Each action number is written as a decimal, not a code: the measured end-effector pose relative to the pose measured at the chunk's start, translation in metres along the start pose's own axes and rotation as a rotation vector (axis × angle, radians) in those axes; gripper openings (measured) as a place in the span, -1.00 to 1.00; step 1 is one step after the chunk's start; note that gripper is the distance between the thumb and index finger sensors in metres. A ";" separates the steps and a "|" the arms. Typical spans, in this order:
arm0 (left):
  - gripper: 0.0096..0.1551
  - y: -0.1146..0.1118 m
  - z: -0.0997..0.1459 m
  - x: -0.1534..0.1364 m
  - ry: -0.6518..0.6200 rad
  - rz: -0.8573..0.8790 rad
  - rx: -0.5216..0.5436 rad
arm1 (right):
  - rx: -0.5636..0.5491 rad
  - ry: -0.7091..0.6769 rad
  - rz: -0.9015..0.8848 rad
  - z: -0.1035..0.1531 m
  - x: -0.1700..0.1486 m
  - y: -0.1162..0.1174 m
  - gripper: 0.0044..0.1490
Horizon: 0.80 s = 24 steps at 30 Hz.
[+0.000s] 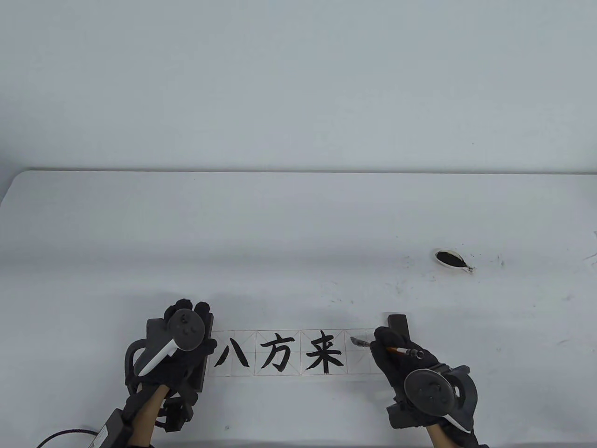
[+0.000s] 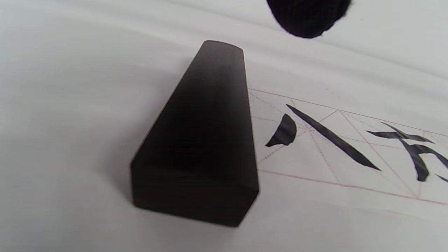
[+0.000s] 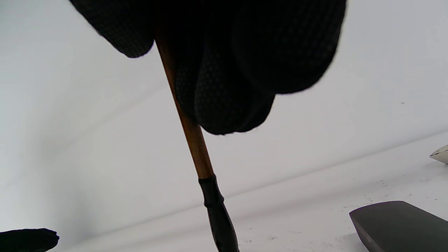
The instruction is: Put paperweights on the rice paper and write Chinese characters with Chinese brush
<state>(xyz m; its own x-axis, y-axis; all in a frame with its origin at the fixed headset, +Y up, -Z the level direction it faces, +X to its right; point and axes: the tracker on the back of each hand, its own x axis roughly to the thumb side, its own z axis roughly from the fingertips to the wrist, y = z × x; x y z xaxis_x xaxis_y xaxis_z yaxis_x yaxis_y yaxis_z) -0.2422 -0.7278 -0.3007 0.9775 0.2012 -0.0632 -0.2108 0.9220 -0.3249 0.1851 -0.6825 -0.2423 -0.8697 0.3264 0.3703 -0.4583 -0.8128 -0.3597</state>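
Note:
A strip of rice paper (image 1: 298, 371) with a red grid lies near the table's front edge and bears three black characters (image 1: 280, 357). My left hand (image 1: 191, 309) lies flat over the dark paperweight (image 1: 199, 380) on the strip's left end. The left wrist view shows this paperweight (image 2: 203, 140) beside the paper (image 2: 325, 161), with one fingertip (image 2: 308, 17) beyond it. My right hand (image 1: 389, 347) grips the brush (image 1: 402, 350), whose wet tip (image 1: 358, 342) touches the fourth cell. The brush shaft (image 3: 194, 140) runs down out of my curled fingers (image 3: 245, 70). A second paperweight (image 1: 399, 323) sits on the right end, just behind that hand.
A small white dish of black ink (image 1: 450, 259) stands at the right rear, with ink specks (image 1: 408, 261) scattered on the white table (image 1: 298, 224) around it. In the right wrist view its rim (image 3: 441, 154) shows behind the right paperweight (image 3: 402, 224).

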 end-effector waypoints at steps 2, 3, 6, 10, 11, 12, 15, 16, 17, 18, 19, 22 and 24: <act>0.00 0.000 0.000 0.000 -0.001 0.000 0.001 | 0.005 0.000 0.002 0.000 0.000 0.000 -0.49; 0.00 0.000 0.000 0.000 -0.001 0.000 0.000 | 0.008 0.000 0.003 0.000 0.001 0.001 -0.48; 0.00 0.000 0.000 0.000 -0.001 0.000 0.000 | 0.027 0.005 0.015 -0.001 0.001 0.001 -0.49; 0.00 0.000 0.000 0.000 -0.001 0.000 0.000 | 0.031 0.008 0.012 -0.001 0.002 -0.001 -0.50; 0.00 0.000 0.000 0.000 -0.001 0.000 0.000 | 0.031 0.009 0.005 -0.001 0.002 -0.002 -0.51; 0.00 0.000 0.000 0.000 -0.001 0.000 0.000 | 0.033 0.009 0.001 -0.001 0.002 -0.003 -0.52; 0.00 0.000 0.000 0.000 -0.001 0.000 0.000 | 0.038 0.014 -0.014 -0.002 0.001 -0.005 -0.53; 0.00 0.000 0.000 0.000 -0.001 0.000 0.000 | 0.036 0.016 -0.019 -0.002 0.001 -0.005 -0.53; 0.00 0.000 0.000 0.000 -0.001 0.000 0.000 | 0.026 0.021 -0.024 -0.002 0.000 -0.006 -0.53; 0.00 0.000 0.000 0.000 -0.001 0.000 0.000 | 0.009 0.027 -0.025 -0.001 -0.001 -0.007 -0.53; 0.00 0.000 0.000 0.000 -0.001 0.000 0.000 | -0.004 0.033 -0.029 -0.001 -0.001 -0.008 -0.52; 0.00 0.000 0.000 0.000 -0.002 -0.002 -0.002 | -0.009 0.050 -0.032 -0.002 -0.004 -0.008 -0.49; 0.00 0.000 0.000 0.000 -0.002 -0.002 -0.003 | 0.015 0.058 -0.038 -0.003 -0.006 -0.006 -0.48</act>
<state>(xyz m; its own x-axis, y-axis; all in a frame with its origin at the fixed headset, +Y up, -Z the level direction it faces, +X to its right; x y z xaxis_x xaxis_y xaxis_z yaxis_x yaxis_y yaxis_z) -0.2419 -0.7282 -0.3006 0.9780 0.1998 -0.0608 -0.2086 0.9214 -0.3279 0.1922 -0.6779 -0.2447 -0.8608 0.3845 0.3335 -0.4892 -0.8060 -0.3333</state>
